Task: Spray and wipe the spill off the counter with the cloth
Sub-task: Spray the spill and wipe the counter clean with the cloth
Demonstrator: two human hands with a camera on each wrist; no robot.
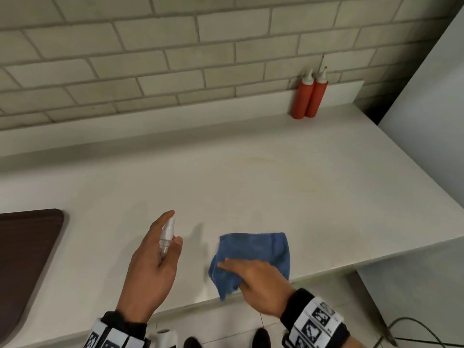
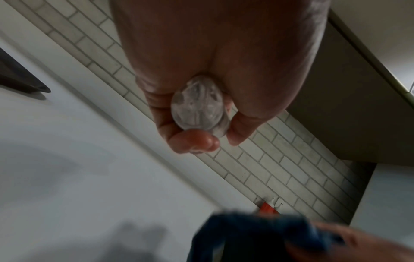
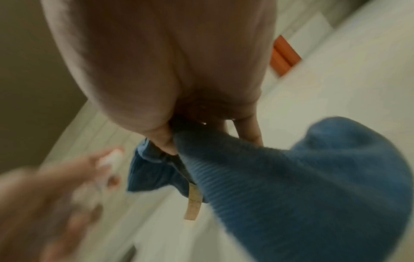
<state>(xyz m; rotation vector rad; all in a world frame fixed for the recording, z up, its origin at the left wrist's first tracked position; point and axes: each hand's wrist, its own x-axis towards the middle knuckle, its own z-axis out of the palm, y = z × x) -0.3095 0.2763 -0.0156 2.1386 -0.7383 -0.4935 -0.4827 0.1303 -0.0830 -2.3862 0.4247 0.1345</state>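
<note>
From the head view, your left hand (image 1: 153, 262) is wrapped around a small clear spray bottle (image 1: 166, 237), index finger up on its white top, thumb against the side, nozzle aimed out across the white counter (image 1: 226, 187). Your right hand (image 1: 256, 285) has the blue cloth (image 1: 253, 249) pinched near the front edge of the counter, index finger stretched over the fabric, most of the cloth lying on the surface beyond your fingers. A faint yellowish ring of spill (image 1: 273, 164) sits farther back, well apart from the cloth. Two red squeeze bottles (image 1: 309, 96) stand touching each other against the tile wall (image 1: 150, 59), and a dark brown board (image 1: 25, 259) lies at the left.

Left wrist view now: fingers (image 2: 195, 141) curled tight round the bottle's clear base (image 2: 199, 108), the cloth (image 2: 257, 235) blurred below, the red bottles (image 2: 267, 209) tiny at the wall.

Right wrist view: thumb and fingers (image 3: 248, 131) pinching a bunched fold of the cloth (image 3: 302, 186), a tan label (image 3: 193, 203) hanging from it. Your left hand (image 3: 56, 195) with the sprayer is a blur off to the side.
</note>
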